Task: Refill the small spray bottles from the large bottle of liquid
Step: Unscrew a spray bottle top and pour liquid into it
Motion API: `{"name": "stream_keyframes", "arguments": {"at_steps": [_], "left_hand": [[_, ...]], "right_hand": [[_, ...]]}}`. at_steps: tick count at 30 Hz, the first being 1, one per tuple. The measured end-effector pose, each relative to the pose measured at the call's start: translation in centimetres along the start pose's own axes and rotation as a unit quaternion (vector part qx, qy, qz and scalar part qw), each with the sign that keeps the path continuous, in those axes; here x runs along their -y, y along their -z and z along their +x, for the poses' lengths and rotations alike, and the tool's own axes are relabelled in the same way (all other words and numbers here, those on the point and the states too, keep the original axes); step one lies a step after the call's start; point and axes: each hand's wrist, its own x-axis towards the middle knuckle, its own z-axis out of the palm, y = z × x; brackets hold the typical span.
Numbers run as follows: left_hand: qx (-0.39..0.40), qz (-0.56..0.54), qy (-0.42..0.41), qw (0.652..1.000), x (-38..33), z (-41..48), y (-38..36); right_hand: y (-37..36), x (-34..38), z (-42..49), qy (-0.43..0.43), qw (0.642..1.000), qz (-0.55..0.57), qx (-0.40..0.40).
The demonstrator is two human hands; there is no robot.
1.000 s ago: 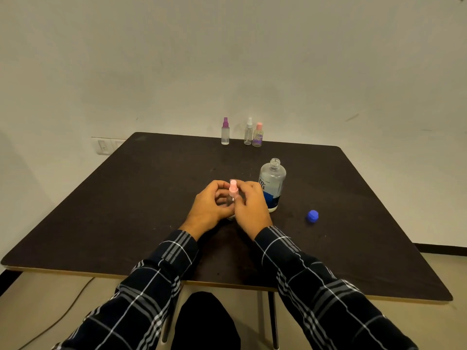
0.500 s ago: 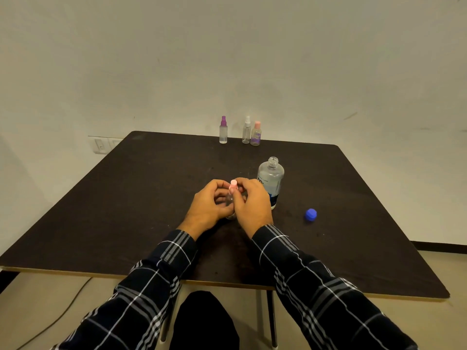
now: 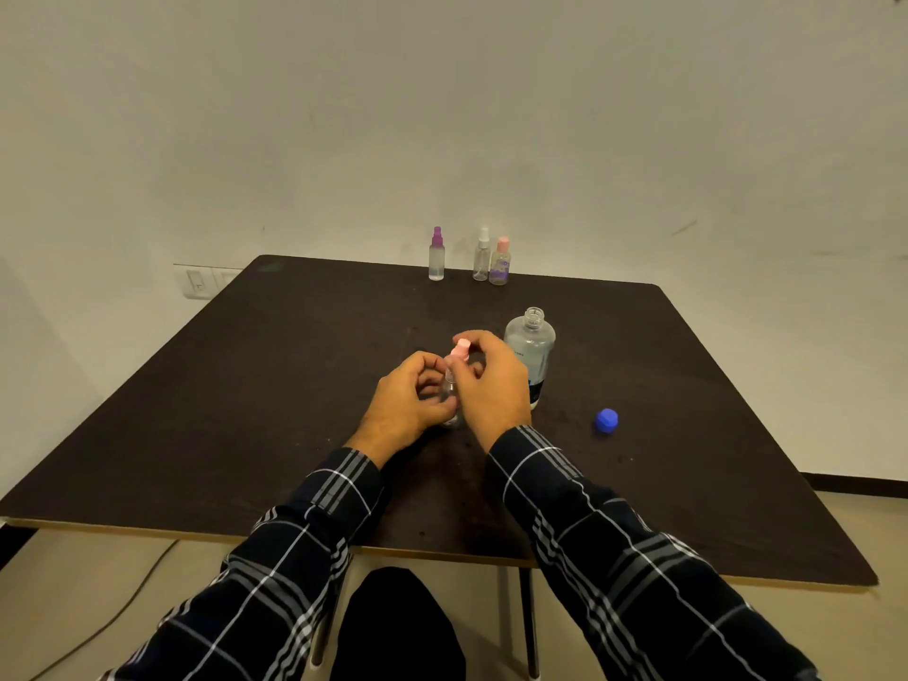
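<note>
Just left of the large clear plastic bottle point(image 3: 530, 344), which stands uncapped and upright on the dark square table point(image 3: 245, 410), the left hand point(image 3: 410, 395) curls round the body of a small clear spray bottle point(image 3: 450, 385). The right hand point(image 3: 494, 385) pinches its pink sprayer top point(image 3: 460, 349). A blue screw cap point(image 3: 606, 419) lies right of the large bottle. Three small capped bottles point(image 3: 482, 258) stand well behind it.

Spray bottle point(image 3: 450, 383) in left hand point(image 3: 408, 398), right hand point(image 3: 494, 385) seemingly on cap point(image 3: 461, 349)
</note>
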Motion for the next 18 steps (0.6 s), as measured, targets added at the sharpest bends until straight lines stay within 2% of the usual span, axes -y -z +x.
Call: {"name": "stream_keyframes", "arguments": {"at_steps": [5, 8, 11, 15, 18], "left_hand": [[-0.002, -0.017, -0.004, 1.000, 0.2, 0.0, -0.2], [-0.013, -0.029, -0.010, 0.999, 0.4, 0.3, -0.2], [-0.027, -0.035, -0.015, 0.999, 0.7, 0.6, -0.1], [-0.026, -0.045, -0.015, 0.999, 1.0, 0.8, -0.2], [-0.026, -0.048, -0.011, 0.998, 1.2, 0.9, -0.2]], "right_hand": [[0.8, 0.3, -1.3, 0.019, 0.981, 0.147, -0.127], [1.5, -0.2, -2.3, -0.025, 0.949, 0.237, -0.207], [2.0, -1.7, -3.2, -0.077, 0.921, 0.294, -0.246], [3.3, -3.8, -4.1, -0.166, 0.925, 0.207, -0.272], [4.7, -4.8, -3.7, -0.233, 0.935, 0.108, -0.243]]}}
